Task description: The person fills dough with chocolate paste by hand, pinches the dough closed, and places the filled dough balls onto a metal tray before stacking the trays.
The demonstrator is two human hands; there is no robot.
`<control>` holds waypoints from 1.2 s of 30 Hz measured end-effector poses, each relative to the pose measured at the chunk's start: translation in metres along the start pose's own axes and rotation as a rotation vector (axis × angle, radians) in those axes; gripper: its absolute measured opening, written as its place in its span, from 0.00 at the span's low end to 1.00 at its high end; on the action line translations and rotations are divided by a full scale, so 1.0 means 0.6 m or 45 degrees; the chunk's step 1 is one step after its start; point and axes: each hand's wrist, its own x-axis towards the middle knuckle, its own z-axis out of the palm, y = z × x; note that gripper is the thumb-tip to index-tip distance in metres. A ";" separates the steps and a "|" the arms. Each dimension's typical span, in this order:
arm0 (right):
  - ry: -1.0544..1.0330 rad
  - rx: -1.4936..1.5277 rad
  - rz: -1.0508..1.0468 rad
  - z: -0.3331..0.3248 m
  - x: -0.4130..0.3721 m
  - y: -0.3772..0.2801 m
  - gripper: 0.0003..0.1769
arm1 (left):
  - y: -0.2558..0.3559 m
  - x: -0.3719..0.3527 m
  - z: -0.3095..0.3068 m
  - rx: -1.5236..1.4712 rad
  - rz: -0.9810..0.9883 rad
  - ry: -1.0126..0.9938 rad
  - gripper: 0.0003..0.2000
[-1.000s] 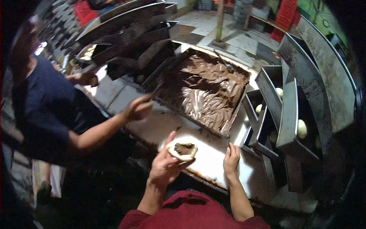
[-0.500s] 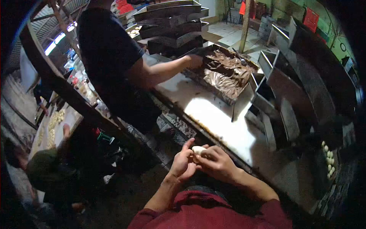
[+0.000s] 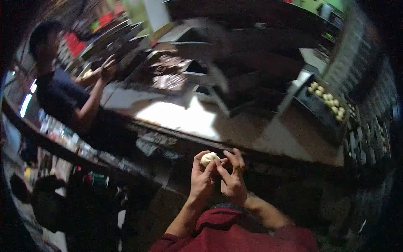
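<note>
One dough ball, pale, rounded, pleated, in hands.

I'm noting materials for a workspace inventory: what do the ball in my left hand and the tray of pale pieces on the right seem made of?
The ball looks like soft dough: pale, fairly matte, with gathered folds on top. The tray looks like dull, dark metal, given its straight, thin-looking walls; a coating is possible.

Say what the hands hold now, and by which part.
A pale dough ball: the left hand cups its side, while fingertips of the right hand touch the gathered side facing them.
</note>
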 end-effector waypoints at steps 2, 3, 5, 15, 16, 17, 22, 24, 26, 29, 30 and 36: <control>0.055 -0.095 0.071 -0.046 -0.058 0.087 0.22 | -0.102 0.042 0.057 -0.025 -0.049 -0.048 0.14; 0.080 -0.150 0.111 -0.071 -0.090 0.142 0.19 | -0.166 0.079 0.080 0.318 -0.004 -0.167 0.14; 0.318 0.378 0.580 -0.080 -0.189 0.303 0.17 | -0.299 0.155 0.143 0.684 0.155 -0.422 0.16; -0.583 0.285 1.300 -0.069 -0.202 0.591 0.23 | -0.336 0.252 0.173 1.410 0.153 -0.617 0.25; -1.185 -0.378 0.987 -0.055 -0.138 0.562 0.23 | -0.308 0.249 0.128 1.377 0.051 -0.498 0.22; -0.900 -0.434 0.558 -0.101 -0.180 0.545 0.20 | -0.290 0.253 0.051 1.814 0.230 -0.550 0.18; -0.883 0.184 1.210 -0.225 -0.150 0.516 0.19 | -0.128 0.296 -0.094 1.948 0.674 -0.035 0.18; -0.849 0.085 1.254 -0.163 -0.139 0.516 0.20 | -0.104 0.331 -0.132 2.208 0.822 -0.006 0.19; -0.807 0.003 1.314 -0.116 -0.113 0.512 0.22 | -0.095 0.368 -0.157 2.280 0.796 -0.024 0.19; -0.835 -0.092 1.435 -0.126 -0.041 0.468 0.24 | -0.110 0.408 -0.201 2.001 0.592 -0.047 0.18; -0.889 -0.098 1.480 -0.150 -0.008 0.438 0.24 | -0.098 0.382 -0.189 2.200 0.726 -0.208 0.19; -0.933 -0.103 1.884 -0.440 0.405 0.159 0.29 | -0.130 0.388 -0.239 2.348 0.699 -0.389 0.21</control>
